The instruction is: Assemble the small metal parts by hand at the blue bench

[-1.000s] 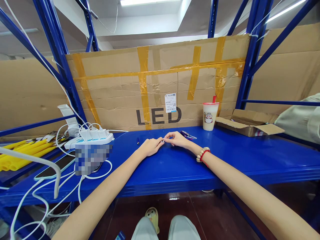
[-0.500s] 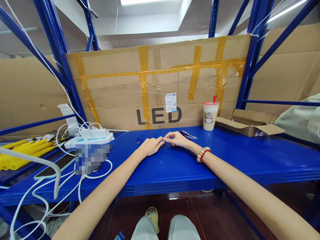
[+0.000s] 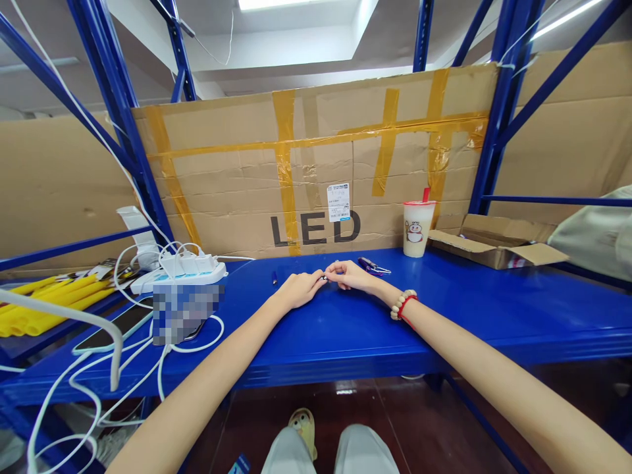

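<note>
A tiny dark part (image 3: 324, 278) sits pinched between the fingertips of the left hand (image 3: 296, 290) and the right hand (image 3: 349, 275), which meet just above the blue desk (image 3: 444, 309). It is mostly covered by the fingers, with only a small dark, slightly shiny bit showing; its shape is too small to tell. Both hands rest low on the desk, near its middle.

**Site Condition: Blue Racking Bay**

Blue steel racking uprights (image 3: 123, 125) and diagonal braces frame the bay. A blue shelf (image 3: 469, 316) runs across at working height. Behind it stands a flattened cardboard panel (image 3: 222, 171), patched with yellow tape and printed "LED". More cardboard lines both sides. Ceiling white, with a lit panel (image 3: 291, 4) overhead. Floor (image 3: 395, 408) dark reddish-brown, glossy.
</note>
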`<state>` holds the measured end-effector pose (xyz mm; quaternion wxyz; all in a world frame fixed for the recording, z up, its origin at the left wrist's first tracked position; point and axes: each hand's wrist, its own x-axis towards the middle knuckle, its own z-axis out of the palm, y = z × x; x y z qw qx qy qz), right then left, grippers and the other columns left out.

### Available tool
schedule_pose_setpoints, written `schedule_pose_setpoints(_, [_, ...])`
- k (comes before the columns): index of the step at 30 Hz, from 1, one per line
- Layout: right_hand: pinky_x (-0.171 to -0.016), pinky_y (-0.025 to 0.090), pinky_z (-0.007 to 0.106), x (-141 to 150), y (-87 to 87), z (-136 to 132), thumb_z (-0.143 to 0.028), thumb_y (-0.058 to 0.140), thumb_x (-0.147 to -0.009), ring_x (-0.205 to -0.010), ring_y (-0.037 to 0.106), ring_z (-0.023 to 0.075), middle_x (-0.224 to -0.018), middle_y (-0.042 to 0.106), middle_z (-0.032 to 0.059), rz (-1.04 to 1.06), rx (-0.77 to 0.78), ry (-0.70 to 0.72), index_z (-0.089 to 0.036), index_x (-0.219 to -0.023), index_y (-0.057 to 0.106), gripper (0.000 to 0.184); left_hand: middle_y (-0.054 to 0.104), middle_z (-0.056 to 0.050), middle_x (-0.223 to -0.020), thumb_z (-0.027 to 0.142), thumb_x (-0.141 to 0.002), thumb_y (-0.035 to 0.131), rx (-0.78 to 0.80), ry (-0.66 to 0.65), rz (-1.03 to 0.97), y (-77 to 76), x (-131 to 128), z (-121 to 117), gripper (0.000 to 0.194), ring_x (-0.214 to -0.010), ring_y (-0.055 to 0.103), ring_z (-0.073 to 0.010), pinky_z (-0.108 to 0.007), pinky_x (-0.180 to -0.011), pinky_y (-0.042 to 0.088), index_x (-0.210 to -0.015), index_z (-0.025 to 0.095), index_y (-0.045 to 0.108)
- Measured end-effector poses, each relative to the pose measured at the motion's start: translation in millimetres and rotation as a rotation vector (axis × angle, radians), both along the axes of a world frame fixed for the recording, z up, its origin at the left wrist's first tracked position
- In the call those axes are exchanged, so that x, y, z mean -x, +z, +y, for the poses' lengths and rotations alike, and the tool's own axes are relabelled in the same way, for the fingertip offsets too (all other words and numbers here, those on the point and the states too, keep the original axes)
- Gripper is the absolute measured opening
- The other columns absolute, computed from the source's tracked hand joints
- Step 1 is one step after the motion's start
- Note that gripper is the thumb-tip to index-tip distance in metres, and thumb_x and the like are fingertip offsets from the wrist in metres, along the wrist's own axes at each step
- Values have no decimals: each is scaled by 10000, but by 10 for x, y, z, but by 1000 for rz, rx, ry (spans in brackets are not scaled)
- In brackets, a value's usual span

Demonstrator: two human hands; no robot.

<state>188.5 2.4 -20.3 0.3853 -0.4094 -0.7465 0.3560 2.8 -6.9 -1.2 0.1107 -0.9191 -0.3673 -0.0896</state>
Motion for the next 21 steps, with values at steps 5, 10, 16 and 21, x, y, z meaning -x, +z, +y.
schedule_pose_setpoints(5, [-376, 278, 179, 20, 16, -19, -503, 596, -668, -403, 396, 38, -580, 512, -31, 92, 16, -4, -141, -831, 578, 397, 645, -85, -951, 397, -909, 172, -1, 12, -23, -11, -3, 25, 352, -853, 616, -250, -322, -674, 450, -1086, 215, 416])
schedule_pose_setpoints(10, [-378, 270, 175, 33, 88, -78, -503, 630, -623, -425, 382, 33, -617, 559, -5, 199, 15, -62, -127, -834, 612, 432, 644, -65, -966, 406, -909, 199, 6, 13, -119, -11, -5, 32, 326, -861, 620, -236, -303, -678, 449, -1129, 231, 364])
schedule_pose_setpoints(16, [-391, 279, 185, 27, 94, -73, -489, 658, -587, -435, 403, 38, -680, 623, 31, 192, 1, -91, -122, -808, 639, 429, 636, -36, -958, 405, -898, 279, 42, -21, -190, -16, 3, 41, 291, -871, 614, -201, -267, -689, 442, -1121, 234, 354])
schedule_pose_setpoints(21, [-406, 304, 201, 45, 79, -46, -479, 651, -597, -402, 386, 38, -631, 612, 25, 158, -98, -105, -115, -765, 632, 401, 632, -23, -919, 380, -905, 263, 28, -60, -202, -1, 15, 30, 265, -847, 609, -184, -254, -687, 435, -1064, 233, 417])
